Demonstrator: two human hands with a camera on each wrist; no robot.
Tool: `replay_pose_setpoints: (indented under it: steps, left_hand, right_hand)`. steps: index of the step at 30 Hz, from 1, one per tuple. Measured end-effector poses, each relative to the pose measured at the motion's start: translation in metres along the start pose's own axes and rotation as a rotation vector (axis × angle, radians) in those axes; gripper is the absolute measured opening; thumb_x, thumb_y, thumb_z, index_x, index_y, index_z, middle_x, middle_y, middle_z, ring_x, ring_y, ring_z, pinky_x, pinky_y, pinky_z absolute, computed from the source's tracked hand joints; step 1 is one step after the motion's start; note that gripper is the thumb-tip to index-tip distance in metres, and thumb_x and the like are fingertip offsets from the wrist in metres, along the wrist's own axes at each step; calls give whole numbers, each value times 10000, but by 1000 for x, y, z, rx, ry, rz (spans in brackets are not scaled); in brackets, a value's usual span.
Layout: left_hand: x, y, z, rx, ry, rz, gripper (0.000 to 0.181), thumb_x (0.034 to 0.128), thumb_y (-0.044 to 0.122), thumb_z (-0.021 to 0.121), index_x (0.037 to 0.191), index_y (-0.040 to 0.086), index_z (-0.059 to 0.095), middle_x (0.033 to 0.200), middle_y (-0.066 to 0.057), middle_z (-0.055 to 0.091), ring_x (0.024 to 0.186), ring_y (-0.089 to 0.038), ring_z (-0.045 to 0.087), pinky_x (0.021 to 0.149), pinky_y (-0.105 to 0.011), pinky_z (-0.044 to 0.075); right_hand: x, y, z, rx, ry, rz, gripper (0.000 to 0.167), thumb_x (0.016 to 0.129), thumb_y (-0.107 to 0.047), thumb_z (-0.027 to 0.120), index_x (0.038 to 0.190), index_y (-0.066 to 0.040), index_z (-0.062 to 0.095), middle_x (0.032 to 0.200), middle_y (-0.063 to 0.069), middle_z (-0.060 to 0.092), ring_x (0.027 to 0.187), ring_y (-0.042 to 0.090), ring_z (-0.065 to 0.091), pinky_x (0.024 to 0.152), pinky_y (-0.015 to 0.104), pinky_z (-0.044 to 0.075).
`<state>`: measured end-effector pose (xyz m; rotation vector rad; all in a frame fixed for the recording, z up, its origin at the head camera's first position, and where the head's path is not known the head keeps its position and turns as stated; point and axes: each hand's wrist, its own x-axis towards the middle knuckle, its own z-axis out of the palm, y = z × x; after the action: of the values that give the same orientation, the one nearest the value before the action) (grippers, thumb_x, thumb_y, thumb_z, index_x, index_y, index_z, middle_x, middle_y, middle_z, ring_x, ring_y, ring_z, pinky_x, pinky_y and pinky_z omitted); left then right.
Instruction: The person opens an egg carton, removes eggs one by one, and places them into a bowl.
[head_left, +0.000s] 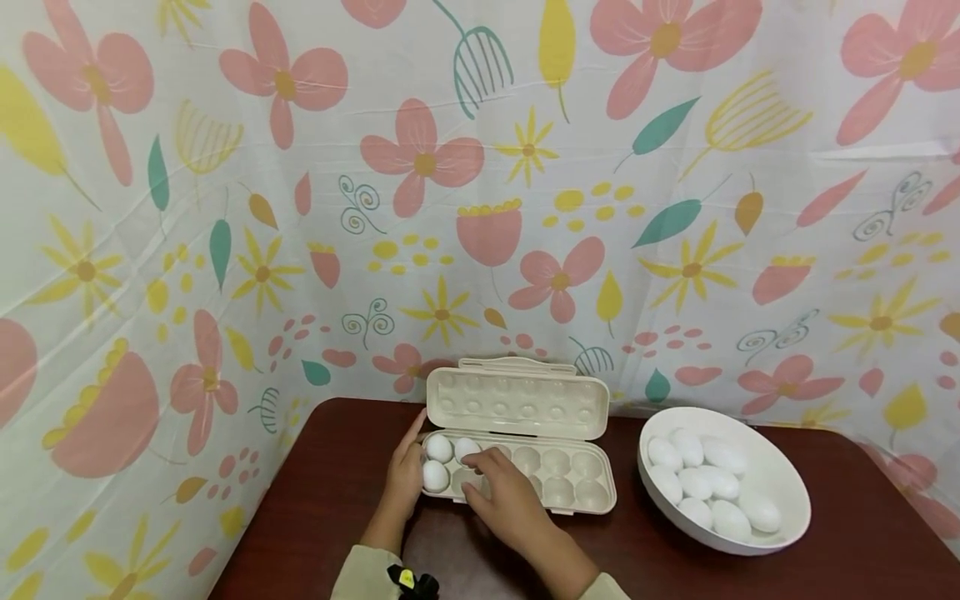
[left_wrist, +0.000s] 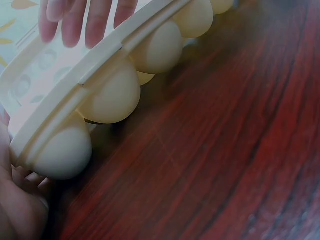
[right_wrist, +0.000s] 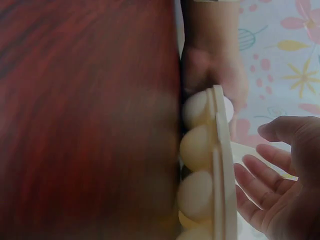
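An open cream egg carton stands on the table, its lid tipped back. White eggs fill cups at its left end: a back-corner egg, a front-corner egg and a third egg in the back row's second cup. My left hand holds the carton's left end; in the left wrist view, some of its fingers are hidden under the rim. My right hand hovers over the carton beside the third egg, fingers spread and slightly bent. The right wrist view shows nothing held in that hand.
To the right, a white bowl holds several white eggs. Both stand on a dark reddish wooden table. A flower-patterned cloth hangs behind the table and along its left side.
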<state>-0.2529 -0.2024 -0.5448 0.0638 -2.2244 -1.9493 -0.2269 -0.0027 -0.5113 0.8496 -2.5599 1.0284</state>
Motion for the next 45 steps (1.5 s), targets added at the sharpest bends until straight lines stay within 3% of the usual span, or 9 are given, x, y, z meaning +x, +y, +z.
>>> replay_pose_setpoints:
  steps: [5,11,17,24,34,45]
  left_hand:
    - [8,-22,4,10,34,-1,624,1010,75,292,1525,400,429,1308,-60,678,1181,-211,592,1011,-328,429]
    - [9,-22,2,12,37,-5,614,1022,92,284,1516,427,427,1307,-56,675,1181,-216,594,1006,-370,438]
    - [9,-24,1,6,32,-11,635,1000,72,287,1536,387,418,1325,-61,664,1153,-198,600,949,-286,473]
    - [7,-25,2,-2,43,-11,623,1007,64,294,1536,363,431,1313,-68,671,1126,-184,609,923,-245,477]
    - [6,-24,3,12,51,29,588,1023,73,304,1540,320,440,1307,-99,678,1142,-206,620,937,-257,478]
    - [10,-27,2,19,46,4,581,1038,106,298,1522,395,438,1308,-83,669,1144,-214,619,939,-280,485]
  right_hand:
    - [2,-2,5,17,-18,14,320,900,-178,729,1212,-130,677,1095,0,655,1001,188,666,793,314,548]
    - [9,-6,11,39,-34,0,343,904,-157,720,1238,-96,678,1114,25,653,1000,195,664,808,324,551]
    - [16,-8,19,26,-56,-4,374,898,-166,726,1261,-100,665,1154,23,642,1010,197,665,819,325,548]
    - [20,-10,26,10,-80,19,387,879,-200,753,1250,-121,678,1141,26,639,976,176,655,720,288,526]
    - [25,-12,34,3,-99,12,401,856,-204,772,1240,-120,697,1134,38,656,957,148,634,799,307,537]
    - [29,-12,40,-23,-134,12,420,861,-197,774,1263,-102,702,1170,57,674,1052,204,650,858,334,548]
